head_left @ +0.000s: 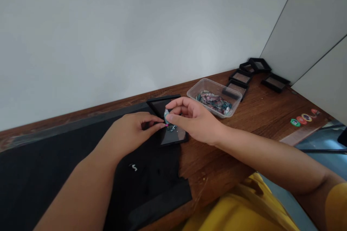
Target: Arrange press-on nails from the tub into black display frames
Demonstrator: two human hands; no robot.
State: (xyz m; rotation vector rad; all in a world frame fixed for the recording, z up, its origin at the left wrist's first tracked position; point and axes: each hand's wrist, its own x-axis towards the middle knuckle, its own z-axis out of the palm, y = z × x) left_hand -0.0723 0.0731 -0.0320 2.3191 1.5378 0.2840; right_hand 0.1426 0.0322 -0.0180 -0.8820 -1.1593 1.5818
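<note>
A small pale blue, glossy piece is pinched between the thumb and forefinger of my right hand. My left hand comes from the left, its thumb and forefinger closed together at a tiny pink piece just below the blue one. Both hands are over an open black frame with a dark, shiny inside. Small shiny bits lie in the frame, partly hidden by the fingers.
Right of the frame, a clear plastic box holds many coloured pieces. Several black frames lie at the back right. Round stickers are on the wooden table. A small white piece rests on the black mat. A wall stands behind.
</note>
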